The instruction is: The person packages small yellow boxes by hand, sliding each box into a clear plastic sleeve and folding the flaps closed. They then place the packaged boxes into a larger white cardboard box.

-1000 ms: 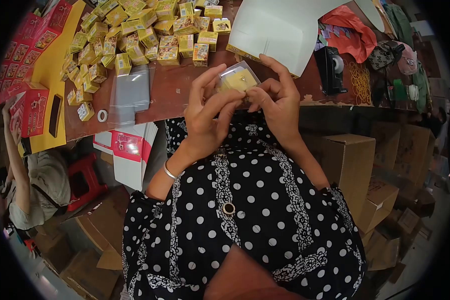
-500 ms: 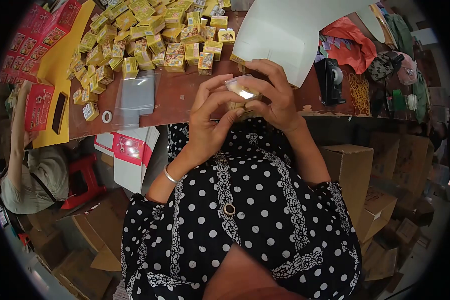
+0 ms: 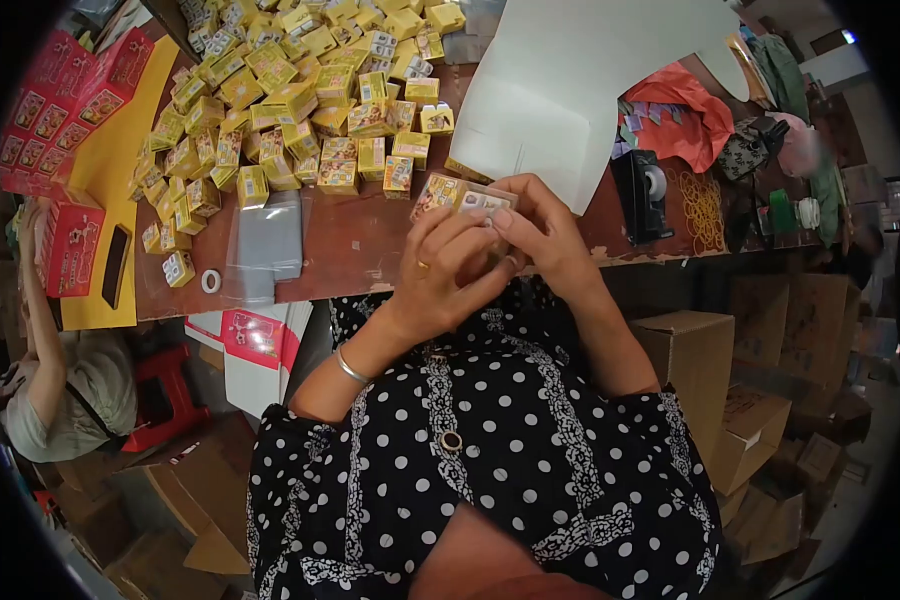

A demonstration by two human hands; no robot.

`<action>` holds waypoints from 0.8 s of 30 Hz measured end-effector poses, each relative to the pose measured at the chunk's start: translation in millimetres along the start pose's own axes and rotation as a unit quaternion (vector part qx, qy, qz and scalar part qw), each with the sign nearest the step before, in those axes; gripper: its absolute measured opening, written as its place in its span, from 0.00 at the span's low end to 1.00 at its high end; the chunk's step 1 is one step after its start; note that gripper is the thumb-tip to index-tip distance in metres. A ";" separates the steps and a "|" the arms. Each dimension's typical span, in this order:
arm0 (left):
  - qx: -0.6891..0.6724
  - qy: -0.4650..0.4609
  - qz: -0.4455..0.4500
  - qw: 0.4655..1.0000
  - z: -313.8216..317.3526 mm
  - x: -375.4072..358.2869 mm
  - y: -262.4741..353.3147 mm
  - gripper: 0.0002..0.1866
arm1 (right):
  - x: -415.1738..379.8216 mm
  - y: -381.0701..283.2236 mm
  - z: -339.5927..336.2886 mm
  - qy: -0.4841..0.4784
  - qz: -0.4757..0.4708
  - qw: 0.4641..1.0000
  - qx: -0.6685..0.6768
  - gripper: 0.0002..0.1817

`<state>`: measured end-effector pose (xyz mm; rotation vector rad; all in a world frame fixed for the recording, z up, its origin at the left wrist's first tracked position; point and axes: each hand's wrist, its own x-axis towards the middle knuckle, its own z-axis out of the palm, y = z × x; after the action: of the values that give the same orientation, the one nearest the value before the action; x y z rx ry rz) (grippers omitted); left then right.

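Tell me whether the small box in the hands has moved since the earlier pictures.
Yes. The small yellow box, held by both the left hand and right hand, has turned over and now sits closer to the table edge than before.

One head-worn camera, looking forward and steeply down, with a wide fisheye bend and dark rounded corners.

The view sits close over the person's own polka-dot chest, and both hands meet just above centre at the near edge of the tabletop. The tabletop fills the upper frame, with the floor and cardboard boxes curving away right. There's no second view to share the scene with.
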<state>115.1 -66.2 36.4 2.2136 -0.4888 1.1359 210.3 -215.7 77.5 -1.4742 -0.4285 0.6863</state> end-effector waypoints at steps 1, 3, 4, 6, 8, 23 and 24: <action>-0.001 0.005 0.004 1.000 2.9 0.2 -6.2 0.18 | 4.1 -5.4 -5.1 0.001 -0.004 1.000 -0.005 0.24; 0.042 -0.055 0.044 0.997 4.9 -1.0 -18.2 0.20 | 12.1 -17.6 -22.1 0.105 -0.073 0.973 -0.193 0.27; 0.043 -0.052 0.045 0.997 7.4 0.3 -23.5 0.20 | 25.1 -16.6 -34.8 0.159 -0.137 0.945 -0.252 0.30; 0.035 -0.124 -0.021 0.991 13.3 4.2 -36.7 0.22 | 54.8 -19.6 -60.0 0.183 -0.165 0.895 -0.372 0.30; 0.036 -0.135 -0.026 0.990 27.4 6.3 -49.2 0.20 | 85.4 -19.7 -74.1 0.204 -0.191 0.828 -0.486 0.30; 0.133 -0.188 -0.076 0.970 75.5 -1.5 -59.6 0.18 | 191.0 25.9 -87.9 0.145 -0.287 0.763 -0.560 0.20; 0.128 -0.192 -0.074 0.970 76.8 -1.1 -59.7 0.18 | 191.6 28.4 -89.4 0.155 -0.298 0.757 -0.561 0.21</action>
<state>194.3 -71.3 -19.9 2.6641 -0.3365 0.7246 406.3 -159.1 15.2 -2.3288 -1.0991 -0.4762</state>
